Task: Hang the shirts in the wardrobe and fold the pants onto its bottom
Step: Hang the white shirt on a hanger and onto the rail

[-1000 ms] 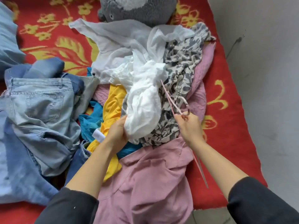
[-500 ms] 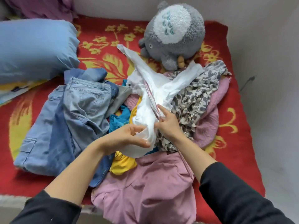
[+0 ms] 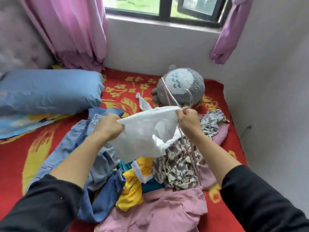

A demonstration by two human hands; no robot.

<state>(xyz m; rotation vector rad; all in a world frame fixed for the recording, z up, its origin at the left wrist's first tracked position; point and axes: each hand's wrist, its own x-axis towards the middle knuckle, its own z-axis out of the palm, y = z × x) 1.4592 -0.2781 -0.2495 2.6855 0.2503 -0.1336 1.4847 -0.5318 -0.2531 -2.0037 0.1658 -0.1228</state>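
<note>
A white shirt (image 3: 143, 131) is held up above the clothes pile, stretched between both hands. My left hand (image 3: 108, 127) grips its left edge. My right hand (image 3: 188, 120) pinches its right edge together with a thin pink hanger (image 3: 168, 92), whose bars run up past the plush toy and down along my forearm. Below lie a grey patterned shirt (image 3: 177, 164), a yellow garment (image 3: 133, 191), a pink garment (image 3: 158, 211) and blue jeans (image 3: 80, 144).
The clothes lie on a bed with a red, yellow-flowered blanket (image 3: 133, 84). A blue pillow (image 3: 50, 91) lies at left and a grey plush toy (image 3: 182, 84) at the back. Pink curtains (image 3: 71, 30) and a window (image 3: 160, 7) are behind; a white wall (image 3: 267, 97) is at right.
Both hands lifted the white shirt off the pile and spread it apart. The hanger rose with my right hand. My head tilted up, bringing the window and curtains into view.
</note>
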